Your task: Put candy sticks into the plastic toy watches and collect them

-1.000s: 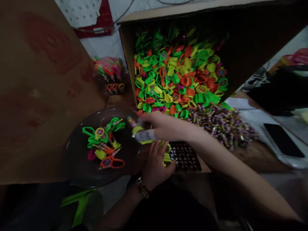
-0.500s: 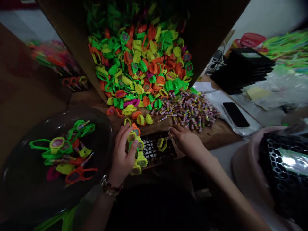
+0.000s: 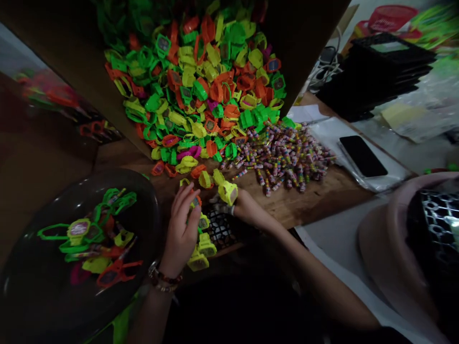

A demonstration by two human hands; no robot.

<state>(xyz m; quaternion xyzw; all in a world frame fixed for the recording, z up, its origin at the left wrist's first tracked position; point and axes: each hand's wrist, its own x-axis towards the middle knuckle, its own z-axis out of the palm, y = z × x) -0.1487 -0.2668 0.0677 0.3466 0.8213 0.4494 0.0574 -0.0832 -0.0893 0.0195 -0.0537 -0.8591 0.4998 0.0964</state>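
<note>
Yellow plastic is filling the right hand's (image 3: 247, 208) grip: the fingers are closing around a watch (image 3: 228, 192), holding it just above the black tray (image 3: 219, 228), though the far fingertips are hiding behind it. Just left, the left hand (image 3: 179, 234) is lying with fingers loosely spread beside and partly over a row of mostly yellow watches (image 3: 207, 244) along the tray's left end; whether it is pressing on them, I cannot tell. Setting watches into that row seems to be the step in hand, and the next move appears to be calling for lowering the held one while the left hand is steadying the others. Farther left, a dark basin (image 3: 152, 205) is holding a loose cluster of bright watches (image 3: 98, 239). On the far side, an open box (image 3: 84, 83) is spilling many more onto the bench (image 3: 322, 196), and striped tubes (image 3: 287, 157) are lying heaped to the right.
</note>
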